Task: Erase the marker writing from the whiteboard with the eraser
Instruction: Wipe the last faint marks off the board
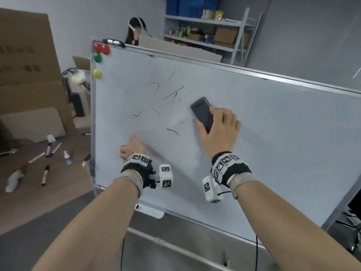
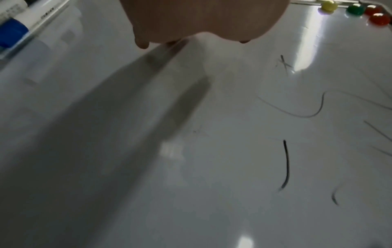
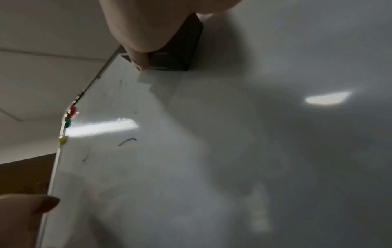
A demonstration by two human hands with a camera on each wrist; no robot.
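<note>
The right hand (image 1: 220,130) grips the dark eraser (image 1: 202,113) and presses it flat on the whiteboard (image 1: 273,133), just right of the writing. The left hand (image 1: 132,148) rests on the board with curled fingers, holding nothing. Most writing looks wiped away, but a few thin black marks (image 1: 172,131) are left, so I think the job is over halfway done.

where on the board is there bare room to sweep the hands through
The whiteboard is bare right of the eraser and right hand, out to the frame, and along the bottom between the wrists. Crowded: leftover strokes left of the eraser, magnets at the top-left corner, and the left hand resting lower left.
</note>
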